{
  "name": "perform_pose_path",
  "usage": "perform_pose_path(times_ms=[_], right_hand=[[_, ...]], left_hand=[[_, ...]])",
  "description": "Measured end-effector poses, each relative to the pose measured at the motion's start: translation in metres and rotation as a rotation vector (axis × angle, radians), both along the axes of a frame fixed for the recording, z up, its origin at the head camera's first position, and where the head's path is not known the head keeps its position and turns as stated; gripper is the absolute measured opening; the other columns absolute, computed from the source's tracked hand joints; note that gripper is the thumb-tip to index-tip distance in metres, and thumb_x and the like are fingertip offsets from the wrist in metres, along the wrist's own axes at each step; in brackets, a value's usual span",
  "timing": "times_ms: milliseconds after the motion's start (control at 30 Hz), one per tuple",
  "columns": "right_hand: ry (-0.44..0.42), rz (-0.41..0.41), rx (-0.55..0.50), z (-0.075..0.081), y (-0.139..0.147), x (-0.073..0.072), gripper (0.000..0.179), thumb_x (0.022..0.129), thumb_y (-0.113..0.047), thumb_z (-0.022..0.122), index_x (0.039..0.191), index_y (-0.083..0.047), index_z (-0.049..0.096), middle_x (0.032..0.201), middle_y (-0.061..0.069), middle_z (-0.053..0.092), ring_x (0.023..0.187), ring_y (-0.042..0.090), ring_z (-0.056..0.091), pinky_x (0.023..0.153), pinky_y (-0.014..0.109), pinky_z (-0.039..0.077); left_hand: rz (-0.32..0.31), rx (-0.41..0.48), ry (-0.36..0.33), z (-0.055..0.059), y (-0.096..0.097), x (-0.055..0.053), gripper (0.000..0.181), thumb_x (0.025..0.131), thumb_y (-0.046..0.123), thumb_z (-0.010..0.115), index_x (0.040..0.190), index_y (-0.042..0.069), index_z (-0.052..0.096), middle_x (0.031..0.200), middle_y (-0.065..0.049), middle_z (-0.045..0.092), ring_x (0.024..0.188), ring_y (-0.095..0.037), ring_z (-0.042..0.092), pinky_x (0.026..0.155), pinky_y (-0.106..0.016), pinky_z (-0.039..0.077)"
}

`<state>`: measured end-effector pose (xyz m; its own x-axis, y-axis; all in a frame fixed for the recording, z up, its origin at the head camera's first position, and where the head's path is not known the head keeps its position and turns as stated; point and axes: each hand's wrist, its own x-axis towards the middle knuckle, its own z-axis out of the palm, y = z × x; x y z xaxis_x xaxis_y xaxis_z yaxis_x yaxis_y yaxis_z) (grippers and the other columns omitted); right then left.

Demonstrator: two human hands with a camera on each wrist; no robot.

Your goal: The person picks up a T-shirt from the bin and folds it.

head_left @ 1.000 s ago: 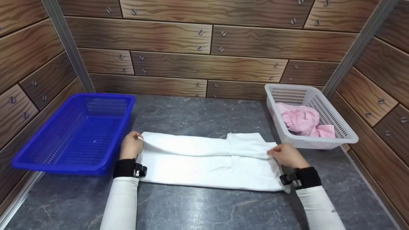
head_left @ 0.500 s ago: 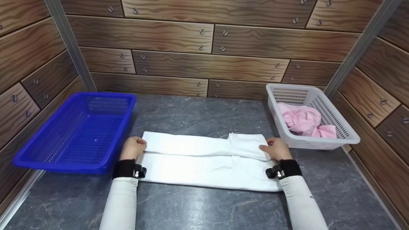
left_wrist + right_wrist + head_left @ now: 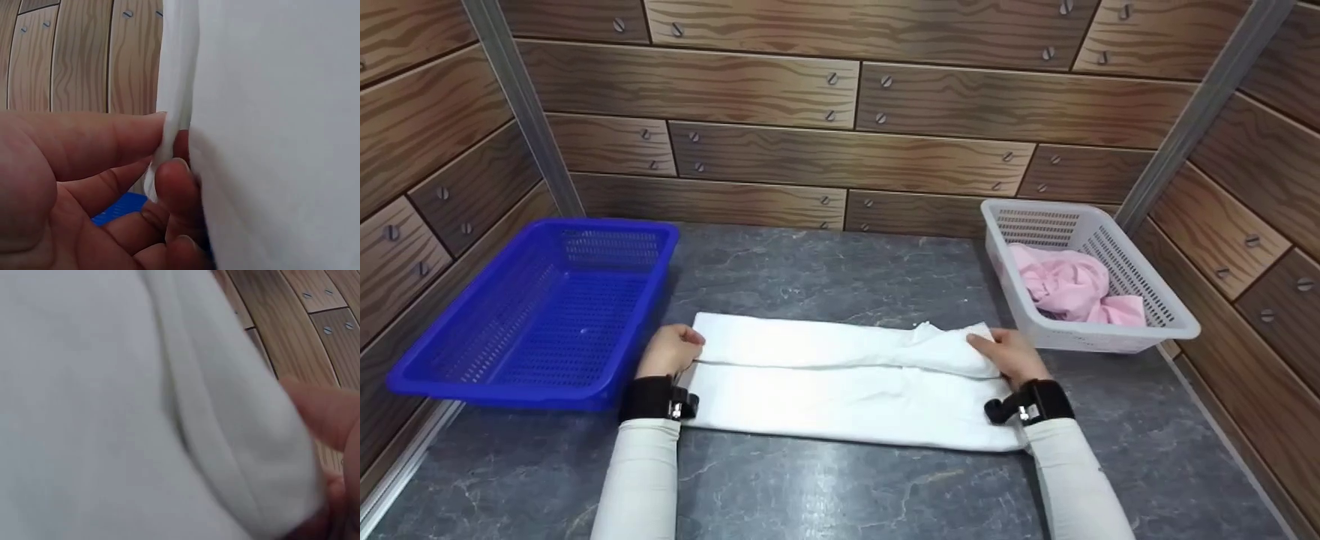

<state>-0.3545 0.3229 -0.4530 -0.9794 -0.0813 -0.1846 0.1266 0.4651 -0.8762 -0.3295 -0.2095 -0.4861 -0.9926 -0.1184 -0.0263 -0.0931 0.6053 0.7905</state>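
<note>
A white garment (image 3: 825, 386), folded into a long strip, lies across the dark tabletop. Its far part is folded toward me as an upper layer, and the right end of that layer is crumpled. At the left end my left hand (image 3: 669, 350) pinches the layer's edge; the left wrist view shows the cloth between thumb (image 3: 129, 138) and fingers. My right hand (image 3: 1011, 354) grips the upper layer's right end, thumb on top. In the right wrist view the cloth covers most of the picture, and the fingers beneath it are largely hidden.
To the left stands a blue plastic basket (image 3: 604, 394) with nothing visible inside. A white perforated basket (image 3: 1099, 335) at the back right holds a bunched pink cloth (image 3: 1065, 283). Wood-patterned walls (image 3: 780, 154) enclose the table (image 3: 810, 277) at the back and sides.
My right hand has moved left and taken hold of the upper layer's right end, which is now more crumpled and tucked. The left hand has lowered its edge of the layer.
</note>
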Motion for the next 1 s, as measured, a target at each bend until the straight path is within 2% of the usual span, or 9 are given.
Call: perform_pose_path(times_ms=[133, 233, 333, 433, 500, 600, 733, 833, 1000], right_hand=[[0.096, -0.018, -0.311, -0.017, 0.006, -0.011, 0.016, 0.098, -0.008, 0.061, 0.114, -0.004, 0.065, 0.093, -0.007, 0.07, 0.083, 0.007, 0.065, 0.077, 0.023, 0.055], [0.137, 0.206, -0.466, -0.016, 0.017, -0.01, 0.03, 0.092, 0.007, 0.058, 0.11, -0.014, 0.067, 0.1, -0.009, 0.074, 0.092, 0.006, 0.068, 0.085, 0.023, 0.056], [0.131, 0.488, -0.322, -0.015, 0.024, -0.01, 0.033, 0.086, 0.01, 0.064, 0.104, -0.016, 0.074, 0.1, -0.013, 0.074, 0.094, 0.003, 0.066, 0.086, 0.02, 0.053], [0.114, 0.645, -0.076, -0.013, 0.024, -0.01, 0.018, 0.084, 0.005, 0.072, 0.099, -0.005, 0.075, 0.094, -0.018, 0.072, 0.084, -0.002, 0.061, 0.078, 0.016, 0.048], [0.11, 0.683, -0.003, -0.012, 0.023, -0.009, 0.01, 0.083, 0.005, 0.07, 0.094, 0.005, 0.07, 0.089, -0.02, 0.068, 0.077, -0.003, 0.055, 0.07, 0.014, 0.045], [0.102, 0.732, -0.064, -0.005, 0.028, -0.005, 0.01, 0.083, 0.009, 0.063, 0.088, 0.015, 0.057, 0.084, -0.019, 0.062, 0.071, -0.003, 0.05, 0.064, 0.015, 0.041], [0.132, 0.884, -0.169, 0.003, 0.036, -0.003, 0.011, 0.083, 0.018, 0.05, 0.089, 0.02, 0.059, 0.094, -0.016, 0.071, 0.09, -0.004, 0.063, 0.081, 0.015, 0.05], [0.073, 0.967, -0.156, 0.005, 0.036, -0.003, 0.022, 0.089, 0.017, 0.05, 0.102, 0.018, 0.067, 0.108, -0.007, 0.078, 0.105, 0.003, 0.07, 0.093, 0.017, 0.053], [-0.037, 0.876, -0.05, 0.008, 0.032, -0.002, 0.026, 0.103, -0.006, 0.058, 0.117, 0.015, 0.064, 0.111, 0.007, 0.079, 0.105, 0.006, 0.072, 0.088, 0.02, 0.054]], left_hand=[[-0.024, -0.019, -0.001, 0.005, -0.005, 0.001, 0.019, 0.088, 0.003, 0.061, 0.102, -0.005, 0.07, 0.102, -0.023, 0.07, 0.087, -0.031, 0.062, 0.073, -0.031, 0.048], [-0.024, -0.026, -0.02, 0.003, -0.006, 0.0, 0.02, 0.086, 0.002, 0.062, 0.103, -0.007, 0.069, 0.102, -0.024, 0.07, 0.082, -0.028, 0.061, 0.07, -0.029, 0.046], [-0.005, -0.017, -0.051, 0.002, -0.005, 0.001, 0.019, 0.086, 0.001, 0.061, 0.102, -0.006, 0.069, 0.098, -0.02, 0.068, 0.069, -0.017, 0.055, 0.061, -0.025, 0.043], [0.003, 0.004, -0.067, 0.001, -0.005, 0.001, 0.018, 0.087, -0.001, 0.06, 0.102, -0.006, 0.068, 0.096, -0.017, 0.067, 0.062, -0.012, 0.05, 0.056, -0.023, 0.041], [0.002, 0.008, -0.071, 0.001, -0.004, 0.001, 0.019, 0.087, -0.001, 0.06, 0.103, -0.007, 0.069, 0.097, -0.018, 0.067, 0.064, -0.012, 0.051, 0.057, -0.022, 0.041], [0.005, 0.015, -0.072, 0.002, -0.005, 0.0, 0.021, 0.087, 0.0, 0.06, 0.105, -0.007, 0.07, 0.094, -0.016, 0.068, 0.067, -0.013, 0.052, 0.06, -0.023, 0.042], [0.012, 0.022, -0.092, 0.004, -0.006, -0.001, 0.024, 0.087, 0.001, 0.059, 0.107, -0.007, 0.07, 0.088, -0.012, 0.068, 0.066, -0.012, 0.053, 0.06, -0.023, 0.042], [0.013, 0.029, -0.114, 0.003, -0.006, 0.0, 0.024, 0.088, 0.001, 0.058, 0.108, -0.007, 0.07, 0.094, -0.015, 0.068, 0.065, -0.011, 0.053, 0.06, -0.022, 0.042], [0.011, 0.039, -0.134, 0.001, -0.006, 0.0, 0.026, 0.089, 0.001, 0.057, 0.11, -0.007, 0.069, 0.105, -0.02, 0.069, 0.064, -0.01, 0.053, 0.059, -0.022, 0.043]])
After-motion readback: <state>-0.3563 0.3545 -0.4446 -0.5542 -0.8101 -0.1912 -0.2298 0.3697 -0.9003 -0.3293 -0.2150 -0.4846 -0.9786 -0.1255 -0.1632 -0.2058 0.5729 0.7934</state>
